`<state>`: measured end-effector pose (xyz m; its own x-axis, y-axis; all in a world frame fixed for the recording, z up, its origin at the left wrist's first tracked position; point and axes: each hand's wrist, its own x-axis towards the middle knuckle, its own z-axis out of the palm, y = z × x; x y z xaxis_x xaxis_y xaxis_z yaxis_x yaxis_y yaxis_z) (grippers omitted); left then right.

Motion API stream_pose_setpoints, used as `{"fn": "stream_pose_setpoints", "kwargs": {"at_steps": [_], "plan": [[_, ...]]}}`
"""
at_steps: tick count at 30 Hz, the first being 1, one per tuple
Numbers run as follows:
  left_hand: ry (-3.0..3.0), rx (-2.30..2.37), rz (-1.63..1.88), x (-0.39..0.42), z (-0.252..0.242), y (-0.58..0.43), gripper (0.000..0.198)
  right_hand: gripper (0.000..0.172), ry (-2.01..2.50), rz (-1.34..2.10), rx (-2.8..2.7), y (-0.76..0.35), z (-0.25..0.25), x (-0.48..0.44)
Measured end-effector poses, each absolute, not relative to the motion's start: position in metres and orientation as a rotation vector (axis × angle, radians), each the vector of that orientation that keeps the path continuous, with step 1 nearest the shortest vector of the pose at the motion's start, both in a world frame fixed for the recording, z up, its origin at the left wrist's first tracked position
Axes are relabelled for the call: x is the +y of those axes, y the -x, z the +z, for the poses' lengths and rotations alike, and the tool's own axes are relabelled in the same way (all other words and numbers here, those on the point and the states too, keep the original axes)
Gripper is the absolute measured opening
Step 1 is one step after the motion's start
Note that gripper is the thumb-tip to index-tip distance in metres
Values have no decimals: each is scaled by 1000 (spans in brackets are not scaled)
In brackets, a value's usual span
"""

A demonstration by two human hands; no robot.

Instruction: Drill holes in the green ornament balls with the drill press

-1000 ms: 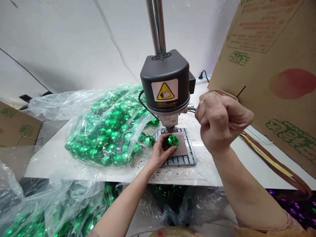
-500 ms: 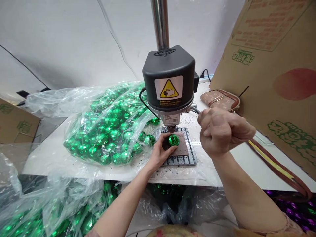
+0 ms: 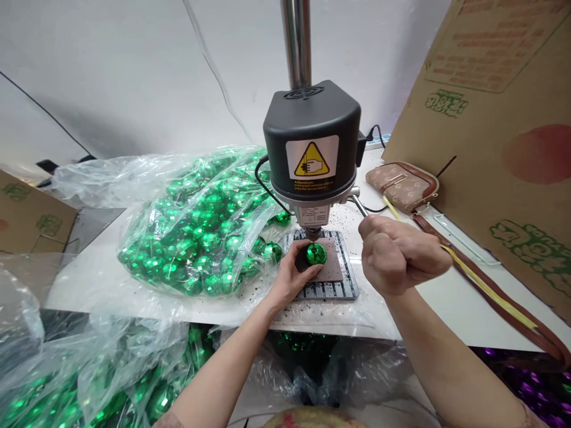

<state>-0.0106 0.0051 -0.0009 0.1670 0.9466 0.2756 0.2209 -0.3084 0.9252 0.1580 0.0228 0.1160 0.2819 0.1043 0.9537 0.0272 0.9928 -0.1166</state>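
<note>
A small black bench drill (image 3: pixel 311 148) on a steel column stands on the white table (image 3: pixel 93 273). My left hand (image 3: pixel 292 276) is closed round a faceted green ball (image 3: pixel 316 254), holding it on a brown pad (image 3: pixel 332 267) over the slotted base plate (image 3: pixel 328 289). The drill tip touches the top of the ball. My right hand (image 3: pixel 399 255) is a fist wrapped round the drill's feed lever (image 3: pixel 359 205), to the right of the head and at about the ball's height.
A clear plastic bag of several green balls (image 3: pixel 196 229) lies left of the drill. More bagged balls (image 3: pixel 111 386) sit below the table's front edge. A brown purse with a long strap (image 3: pixel 404 185) and a big cardboard box (image 3: pixel 504 125) are on the right. Black chips dot the table.
My right hand has pulled the lever downward and the drill head has come down onto the ball. The purse behind my right hand is now uncovered. My left hand stays put.
</note>
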Motion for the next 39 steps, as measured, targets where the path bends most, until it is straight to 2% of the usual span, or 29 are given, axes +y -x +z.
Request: {"fn": "stream_pose_setpoints", "kwargs": {"at_steps": [4, 10, 13, 15, 17, 19, 22, 24, 29, 31, 33, 36, 39], "plan": [[-1674, 1149, 1201, 5, -2, 10, 50, 50, 284, 147, -1177, -153, 136, 17], [-1707, 1268, 1268, 1, 4, 6, 46, 47, 445, 362, -1100, -151, 187, 21], [-1903, 1441, 1434, -24, 3, 6, 43, 45, 425, 417, -1113, -154, 192, 24], [-2191, 1331, 1447, -52, -3, 9, 47, 44, 395, 425, -1117, -156, 190, 25], [-2517, 1016, 1263, -83, -15, 14, 51, 42, 366, 422, -1122, -156, 188, 26], [-2798, 762, 927, -111, -31, 19, 46, 41, 351, 406, -1118, -157, 186, 26], [-2999, 752, 377, -137, -54, 27, 48, 43, 352, 382, -1127, -157, 186, 28], [-2938, 874, 248, -142, -63, 31, 54, 43, 351, 377, -1138, -158, 185, 28], [-2749, 706, 739, -116, -45, 44, 46, 43, 343, 367, -1146, -159, 184, 29], [-2683, 916, 896, -88, -23, 48, 45, 43, 345, 362, -1136, -159, 183, 28], [-2599, 1351, 925, -52, 1, 53, 45, 42, 357, 371, -1126, -159, 183, 27], [-2496, 1852, 629, -1, 30, 61, 37, 43, 367, 385, -1133, -159, 182, 26], [-2473, 1940, 218, 27, 43, 70, 30, 44, 340, 382, -1140, -159, 181, 25]]}}
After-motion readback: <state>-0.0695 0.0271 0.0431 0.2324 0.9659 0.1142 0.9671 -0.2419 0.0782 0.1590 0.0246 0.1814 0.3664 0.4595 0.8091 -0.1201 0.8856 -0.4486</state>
